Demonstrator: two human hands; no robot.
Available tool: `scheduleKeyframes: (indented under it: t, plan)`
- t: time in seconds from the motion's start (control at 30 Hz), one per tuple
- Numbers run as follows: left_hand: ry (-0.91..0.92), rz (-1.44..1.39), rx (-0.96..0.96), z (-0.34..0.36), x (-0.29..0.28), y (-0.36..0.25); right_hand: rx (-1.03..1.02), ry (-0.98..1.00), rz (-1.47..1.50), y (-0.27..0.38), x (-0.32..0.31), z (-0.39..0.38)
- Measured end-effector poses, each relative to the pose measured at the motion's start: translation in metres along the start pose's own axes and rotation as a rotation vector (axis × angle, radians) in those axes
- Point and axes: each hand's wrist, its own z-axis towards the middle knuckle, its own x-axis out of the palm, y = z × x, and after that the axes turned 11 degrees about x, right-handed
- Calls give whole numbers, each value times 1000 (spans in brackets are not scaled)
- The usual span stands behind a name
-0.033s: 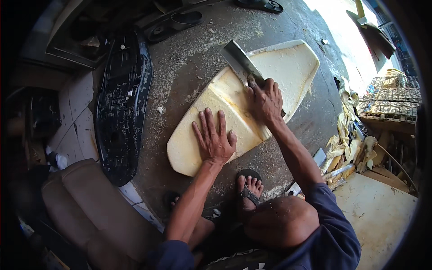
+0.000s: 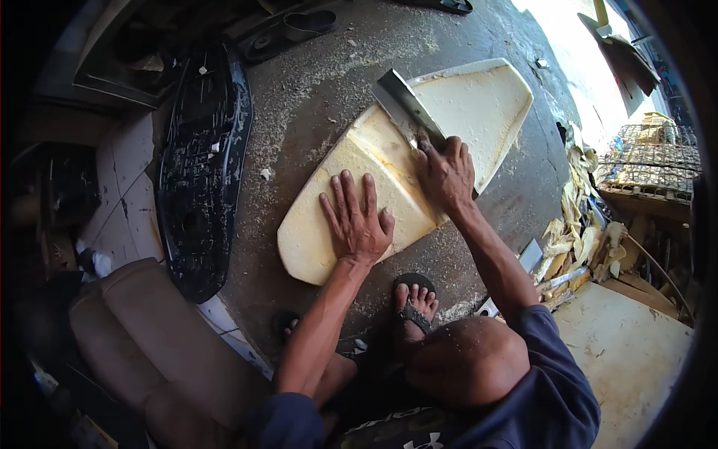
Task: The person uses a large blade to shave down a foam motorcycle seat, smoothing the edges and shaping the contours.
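A cream foam piece (image 2: 483, 112), long and tapered with a ridge across its middle, lies on the dusty concrete floor. My left hand (image 2: 357, 221) rests flat on its lower-left part, fingers spread. My right hand (image 2: 449, 172) grips a wide, straight metal blade (image 2: 404, 105), which lies diagonally across the foam to the right of the ridge, its far end near the upper edge. Some of the blade is hidden under my fingers.
A long, scuffed black shell (image 2: 198, 187) lies at left, beside a brown padded seat (image 2: 149, 329). Black parts (image 2: 292, 37) sit at the back. Foam scraps (image 2: 580, 194), a wire rack (image 2: 647, 161) and a pale board (image 2: 613, 359) are at right. My sandalled feet are below the foam.
The blade and my right hand have shifted slightly right, and the foam sits a little higher in view. My left hand still lies spread on it.
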Motion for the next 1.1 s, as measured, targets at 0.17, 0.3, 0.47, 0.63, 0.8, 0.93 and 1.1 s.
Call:
scheduleKeyframes:
  t: [0.17,0.3,0.47,0.63,0.8,0.93,1.1]
  plan:
    - [-27,17,9,-7,-2,8,158,194,45,-28,-23,-127]
    - [-40,25,26,6,0,6,85,42,-50,-11,-8,-21]
    - [-2,36,23,-4,-4,16,166,219,82,-40,-28,-152]
    - [35,-27,136,22,-8,41,469,200,46,-52,-50,-77]
    - [72,-64,182,41,-14,86,180,387,27,-21,-41,-115]
    - [66,7,106,26,-10,82,152,231,166,-30,-19,-209]
    - [46,22,41,15,-13,31,3,202,102,10,-22,-100]
